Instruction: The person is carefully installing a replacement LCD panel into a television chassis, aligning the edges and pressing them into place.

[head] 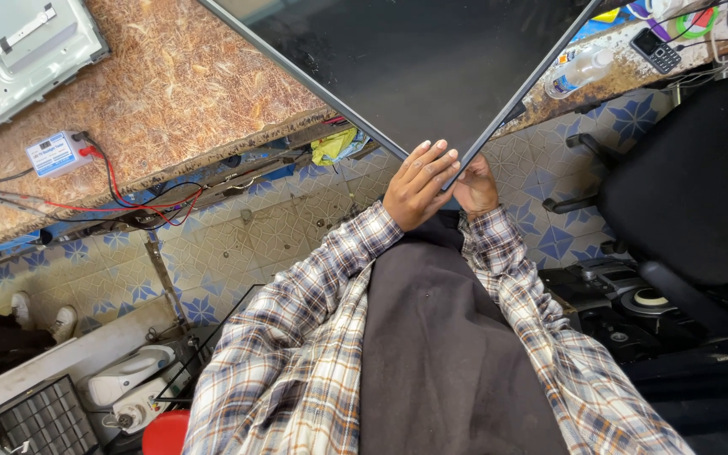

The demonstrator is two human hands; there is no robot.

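Observation:
A large black flat screen panel (419, 59) lies over the workbench, and its near corner points at my body. My left hand (419, 185) presses on that corner with the fingers stretched along the thin frame edge. My right hand (475, 187) grips the same corner from the other side, and the panel partly hides it. Both plaid sleeves meet in front of my dark apron.
The chipboard workbench (170, 84) carries a white metal back cover (18, 59) and a small white box with red and black wires (56, 154). A plastic bottle (579, 72) and a keypad phone (655, 50) lie at the right. A black office chair (684, 194) stands close by. Another person's white shoes (40, 316) rest on the tiled floor.

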